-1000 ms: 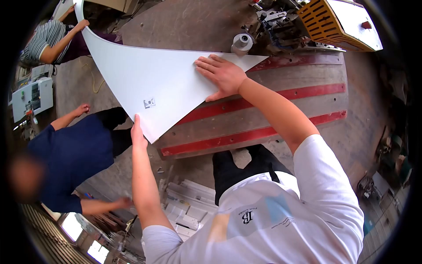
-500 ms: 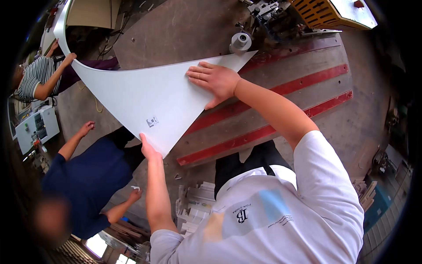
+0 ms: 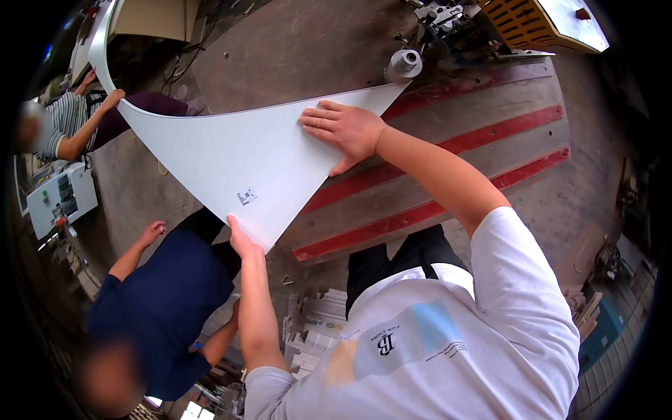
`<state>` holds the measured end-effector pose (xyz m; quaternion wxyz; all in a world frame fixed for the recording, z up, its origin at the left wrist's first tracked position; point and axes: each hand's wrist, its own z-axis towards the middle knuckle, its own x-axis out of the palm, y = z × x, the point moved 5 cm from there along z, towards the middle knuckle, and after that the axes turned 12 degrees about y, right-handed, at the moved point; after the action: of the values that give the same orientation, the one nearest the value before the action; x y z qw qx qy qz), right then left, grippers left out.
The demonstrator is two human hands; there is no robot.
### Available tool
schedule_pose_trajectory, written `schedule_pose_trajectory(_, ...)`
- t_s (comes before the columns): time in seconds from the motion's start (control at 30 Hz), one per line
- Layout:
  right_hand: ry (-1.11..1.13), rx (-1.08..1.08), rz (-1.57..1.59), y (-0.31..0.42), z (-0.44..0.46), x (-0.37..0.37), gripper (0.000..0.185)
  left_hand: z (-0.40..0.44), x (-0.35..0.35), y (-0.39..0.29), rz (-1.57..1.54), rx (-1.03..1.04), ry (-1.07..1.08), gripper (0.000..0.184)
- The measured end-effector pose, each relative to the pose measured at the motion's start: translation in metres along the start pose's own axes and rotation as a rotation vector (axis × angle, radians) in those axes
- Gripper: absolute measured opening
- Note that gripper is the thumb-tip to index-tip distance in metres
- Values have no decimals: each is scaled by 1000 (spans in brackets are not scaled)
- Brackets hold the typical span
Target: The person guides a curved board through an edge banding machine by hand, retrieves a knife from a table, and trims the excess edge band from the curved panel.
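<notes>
A large white panel (image 3: 210, 143) with a small printed label (image 3: 246, 196) stretches from the upper left to the machine's round metal roller (image 3: 404, 66). My left hand (image 3: 244, 241) grips the panel's near left edge close to its corner, thumb on top and the other fingers hidden beneath. Flat on the panel's right part lies my right hand (image 3: 343, 133), fingers extended and thumb apart near the edge. Under the panel's right part is a table (image 3: 434, 168) with red strips. The panel's right tip touches or nearly touches the roller.
A person in a striped shirt (image 3: 70, 126) holds the panel's far end. Another person in dark blue (image 3: 164, 301) stands at my left. An orange slotted guard (image 3: 521, 24) sits at the upper right. White strips (image 3: 318, 325) lie stacked below the table.
Panel and hands have come lower in view, and the panel's right tip now meets the roller. The person in blue has moved nearer my left arm.
</notes>
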<state>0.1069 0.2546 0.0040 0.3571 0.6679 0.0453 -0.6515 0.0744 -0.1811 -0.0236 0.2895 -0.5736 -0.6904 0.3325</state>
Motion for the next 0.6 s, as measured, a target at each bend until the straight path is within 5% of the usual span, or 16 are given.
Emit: schedule_pose_trajectory(0.6,11,8,0,-4,22,10,108,23,-21,7,-32,14,16,63)
